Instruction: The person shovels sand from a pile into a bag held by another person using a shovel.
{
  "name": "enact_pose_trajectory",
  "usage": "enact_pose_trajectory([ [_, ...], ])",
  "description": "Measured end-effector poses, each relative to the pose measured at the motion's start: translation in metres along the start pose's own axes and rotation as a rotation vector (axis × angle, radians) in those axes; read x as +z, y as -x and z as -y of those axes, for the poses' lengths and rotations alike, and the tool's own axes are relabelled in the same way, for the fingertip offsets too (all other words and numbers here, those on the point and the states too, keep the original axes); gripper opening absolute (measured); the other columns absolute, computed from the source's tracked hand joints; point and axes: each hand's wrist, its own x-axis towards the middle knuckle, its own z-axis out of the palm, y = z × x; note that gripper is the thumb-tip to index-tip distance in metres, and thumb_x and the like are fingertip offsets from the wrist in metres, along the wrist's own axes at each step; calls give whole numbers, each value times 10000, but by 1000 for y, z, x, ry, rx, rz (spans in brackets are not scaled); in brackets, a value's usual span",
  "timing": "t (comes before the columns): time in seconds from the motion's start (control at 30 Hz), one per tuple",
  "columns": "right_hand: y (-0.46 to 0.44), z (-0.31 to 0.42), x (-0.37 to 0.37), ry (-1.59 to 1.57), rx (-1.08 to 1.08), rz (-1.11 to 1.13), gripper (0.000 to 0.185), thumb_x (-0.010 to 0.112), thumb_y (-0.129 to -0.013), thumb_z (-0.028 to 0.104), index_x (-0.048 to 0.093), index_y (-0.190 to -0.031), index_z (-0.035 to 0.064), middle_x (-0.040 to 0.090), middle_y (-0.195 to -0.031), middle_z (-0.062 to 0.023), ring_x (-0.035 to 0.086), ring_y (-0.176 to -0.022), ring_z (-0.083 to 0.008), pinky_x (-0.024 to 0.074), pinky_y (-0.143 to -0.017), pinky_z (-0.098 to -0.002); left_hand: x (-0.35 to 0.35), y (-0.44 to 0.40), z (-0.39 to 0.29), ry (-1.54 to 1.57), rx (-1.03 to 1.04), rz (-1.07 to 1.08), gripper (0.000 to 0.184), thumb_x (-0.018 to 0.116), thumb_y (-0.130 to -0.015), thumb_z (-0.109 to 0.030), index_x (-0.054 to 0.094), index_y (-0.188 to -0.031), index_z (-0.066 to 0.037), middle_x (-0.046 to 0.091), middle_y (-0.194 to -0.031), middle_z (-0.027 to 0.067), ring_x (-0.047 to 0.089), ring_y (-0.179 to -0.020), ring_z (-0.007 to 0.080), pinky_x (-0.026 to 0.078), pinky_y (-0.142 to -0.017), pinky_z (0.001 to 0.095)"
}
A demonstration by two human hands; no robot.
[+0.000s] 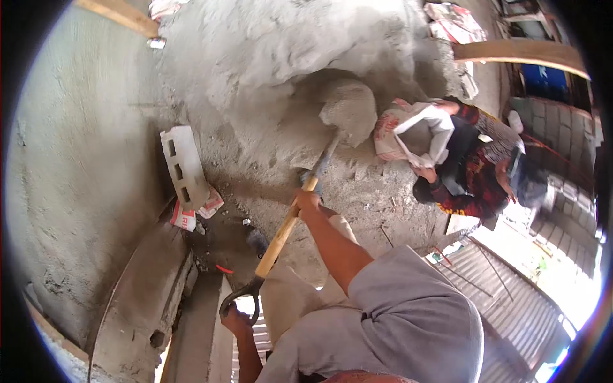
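A shovel (279, 237) slants across the middle of the head view, with a wooden shaft and a dark D-shaped grip. My left hand (237, 321) is closed around that grip at the lower end. Farther up, my right hand (308, 200) wraps the wooden shaft. Grey sand-like material (350, 108) is heaped on the shovel's blade, which is hidden beneath it, at the foot of a large grey pile (255, 57). Just right of the blade, a co-worker's hands (426, 173) hold open a white and red sack (391, 135) with grey material inside.
The co-worker (476, 172) crouches at the right. A hollow concrete block (182, 163) stands by the left wall (83, 179), with torn sack pieces (185, 216) at its base. Wooden beams (520, 54) cross the upper corners. Corrugated metal sheet (504, 281) lies lower right.
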Motion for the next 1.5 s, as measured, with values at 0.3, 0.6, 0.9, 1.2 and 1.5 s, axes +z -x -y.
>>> enact_pose_trajectory([
  [0.3, 128, 24, -56, -263, -151, 190, 135, 673, -780, 98, 566, -745, 25, 576, -621, -118, 577, -495, -265, 472, -444, -401, -76, 37, -55, 25, 154, 55, 203, 663, -776, -199, 540, -732, -45, 449, -504, 43, 449, -407, 158, 356, -369, 312],
  [0.6, 153, 122, -138, -615, -288, 540, 151, 606, -811, 195, 513, -786, 78, 500, -636, -66, 531, -575, -216, 477, -543, -358, 1, 91, -134, -113, 704, 129, 250, 690, -664, -48, 574, -885, -23, 561, -762, 71, 553, -665, 227, 429, -577, 313],
  [0.9, 164, 120, -128, -891, -233, 805, 194, 611, -838, 255, 500, -803, 101, 477, -625, -12, 497, -566, -145, 466, -577, -311, -31, 128, -173, -366, 1543, 409, 214, 764, -725, -122, 590, -821, -41, 594, -742, 100, 586, -668, 270, 485, -587, 375],
  [1.2, 180, -19, -12, -348, -66, 600, 179, 627, -849, 237, 553, -843, 74, 547, -704, -77, 575, -621, -242, 527, -606, -419, -113, 108, -125, 33, 550, -117, 255, 674, -794, -136, 617, -990, 16, 590, -716, 47, 505, -542, 121, 392, -458, 268],
  [1.5, 209, -138, 55, -288, 234, 444, 135, 639, -866, 156, 542, -836, 67, 549, -695, -85, 584, -606, -239, 537, -571, -420, -204, 96, -135, -156, 481, -209, 259, 686, -782, -170, 636, -958, 13, 561, -669, 36, 459, -553, 117, 352, -509, 284],
])
